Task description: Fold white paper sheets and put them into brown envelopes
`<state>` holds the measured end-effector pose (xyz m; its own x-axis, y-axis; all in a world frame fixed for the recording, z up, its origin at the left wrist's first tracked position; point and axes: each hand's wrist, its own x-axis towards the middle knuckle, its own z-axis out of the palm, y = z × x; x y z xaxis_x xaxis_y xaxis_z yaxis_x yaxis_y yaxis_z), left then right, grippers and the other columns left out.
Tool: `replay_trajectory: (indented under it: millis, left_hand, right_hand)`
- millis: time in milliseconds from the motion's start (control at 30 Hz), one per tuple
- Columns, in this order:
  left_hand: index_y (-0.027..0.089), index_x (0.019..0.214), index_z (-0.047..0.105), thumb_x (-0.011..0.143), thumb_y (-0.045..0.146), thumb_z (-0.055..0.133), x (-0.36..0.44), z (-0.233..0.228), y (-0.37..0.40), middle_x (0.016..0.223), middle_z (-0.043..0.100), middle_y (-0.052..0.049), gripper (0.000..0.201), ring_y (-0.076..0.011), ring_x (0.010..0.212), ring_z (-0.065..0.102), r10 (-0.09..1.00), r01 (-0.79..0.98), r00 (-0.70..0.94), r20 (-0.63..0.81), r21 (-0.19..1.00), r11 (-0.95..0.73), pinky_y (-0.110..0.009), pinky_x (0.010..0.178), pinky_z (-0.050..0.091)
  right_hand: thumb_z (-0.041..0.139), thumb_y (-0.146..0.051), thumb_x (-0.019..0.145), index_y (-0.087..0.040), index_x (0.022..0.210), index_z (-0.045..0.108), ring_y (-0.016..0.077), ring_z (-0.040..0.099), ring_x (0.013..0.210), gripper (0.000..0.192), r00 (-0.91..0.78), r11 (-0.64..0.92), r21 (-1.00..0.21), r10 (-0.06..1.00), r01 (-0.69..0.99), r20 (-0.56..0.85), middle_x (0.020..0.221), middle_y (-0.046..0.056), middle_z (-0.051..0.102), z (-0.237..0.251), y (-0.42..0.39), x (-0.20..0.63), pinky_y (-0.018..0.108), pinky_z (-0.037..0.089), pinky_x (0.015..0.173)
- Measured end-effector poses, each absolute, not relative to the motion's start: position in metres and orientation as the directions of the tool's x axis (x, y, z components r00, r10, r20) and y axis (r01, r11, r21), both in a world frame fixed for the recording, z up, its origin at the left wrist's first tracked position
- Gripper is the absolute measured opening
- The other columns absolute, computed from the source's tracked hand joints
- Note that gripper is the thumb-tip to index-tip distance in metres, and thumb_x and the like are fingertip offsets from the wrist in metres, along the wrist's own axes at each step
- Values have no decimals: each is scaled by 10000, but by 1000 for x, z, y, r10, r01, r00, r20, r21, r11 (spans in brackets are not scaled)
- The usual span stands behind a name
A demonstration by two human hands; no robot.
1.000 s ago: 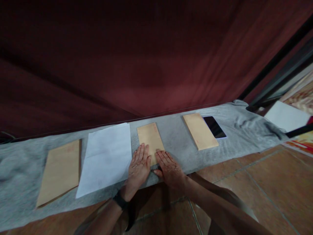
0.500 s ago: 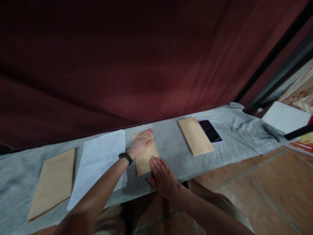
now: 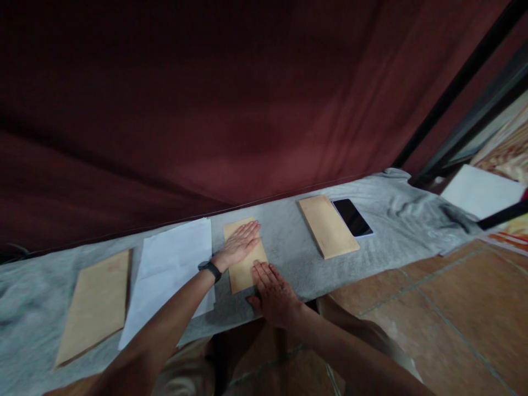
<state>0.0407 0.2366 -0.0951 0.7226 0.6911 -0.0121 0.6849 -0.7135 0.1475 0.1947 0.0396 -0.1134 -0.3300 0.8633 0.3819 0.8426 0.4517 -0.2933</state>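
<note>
We are noting left hand (image 3: pixel 238 246) and right hand (image 3: pixel 275 297) apparently smoothing the middle envelope (image 3: pixel 243 274), fingers nearly together, any next stroke needing even pressure.

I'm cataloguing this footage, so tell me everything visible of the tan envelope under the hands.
The tan envelope is a slim rectangle, apparently paper, lying flat on grey cloth, right of the white sheets and apart from them. The left hand lies flat across its upper part; the right hand touches its lower right edge with its fingers.
</note>
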Motion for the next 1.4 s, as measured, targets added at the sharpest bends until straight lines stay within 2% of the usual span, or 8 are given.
replay_trajectory:
  millis: [100, 233, 467, 633, 1000, 1133, 1267, 1400]
  left_hand:
    - [191, 1612, 292, 1065, 460, 202, 38, -93, 220, 1679, 305, -69, 616, -164, 1559, 248, 671, 664, 741, -12, 157, -731, -379, 1282, 178]
    - [201, 1611, 293, 1071, 427, 214, 35, -90, 195, 1674, 322, -58, 591, -149, 1555, 253, 653, 645, 757, 2, 154, -748, -379, 1288, 160]
    - [191, 1621, 259, 1077, 426, 205, 35, -85, 156, 1687, 280, -62, 595, -158, 1564, 228, 632, 630, 773, -51, 179, -755, -398, 1297, 131]
    - [207, 1616, 276, 1082, 447, 251, 35, -84, 134, 1674, 313, -61, 585, -161, 1564, 230, 600, 597, 799, -41, 185, -781, -403, 1303, 103]
    - [185, 1608, 288, 1083, 433, 327, 37, -75, 83, 1669, 324, -85, 582, -174, 1554, 263, 518, 512, 853, 56, 95, -853, -392, 1290, 172]
    - [132, 1568, 366, 1065, 417, 386, 45, -77, 58, 1632, 389, -131, 579, -203, 1528, 335, 599, 590, 791, 124, 105, -800, -395, 1276, 231]
    - [54, 1469, 487, 1014, 392, 504, 55, -83, 41, 1506, 544, -194, 567, -261, 1482, 418, 700, 691, 696, 162, 116, -714, -445, 1270, 259]
    - [17, 1450, 495, 969, 398, 586, 58, -89, 33, 1500, 526, -249, 621, -313, 1488, 402, 751, 746, 644, 145, 99, -658, -507, 1265, 245]
  right_hand:
    - [677, -432, 929, -88, 1507, 476, 291, 451, 1460, 702, -442, 511, -354, 858, 783, 261, 1569, 198, 462, -101, 54, 213, 440, 392, 1214]
    - [549, -181, 990, -232, 1248, 712, 140, 607, 1310, 309, -583, 576, -531, 793, 622, 178, 1396, 30, 671, -84, 79, 247, 284, 477, 1120]
    - [447, -58, 951, -192, 1037, 777, 120, 735, 994, 366, -438, 311, -766, 898, 563, 43, 1055, -5, 799, -61, 92, 267, 217, 546, 908]
    - [453, -66, 921, -226, 903, 782, 147, 729, 853, 366, -332, 171, -746, 941, 644, -71, 910, -8, 798, -53, 98, 268, 239, 535, 790]
    - [484, -85, 939, -219, 1030, 772, 177, 724, 1007, 331, -210, 153, -662, 978, 734, -7, 1079, 45, 785, -57, 101, 266, 265, 525, 920]
    - [492, -143, 976, -232, 1146, 753, 167, 722, 1039, 324, -253, 221, -701, 966, 678, 60, 1157, 44, 769, -65, 95, 252, 287, 545, 954]
    - [480, -263, 1027, -232, 1250, 722, 168, 650, 1241, 330, -354, 315, -757, 928, 572, 119, 1345, 56, 696, -71, 85, 234, 325, 513, 1079]
    - [426, -372, 1064, -211, 1324, 687, 179, 526, 1395, 402, -495, 456, -707, 852, 541, 170, 1447, 68, 625, -76, 75, 220, 382, 405, 1209]
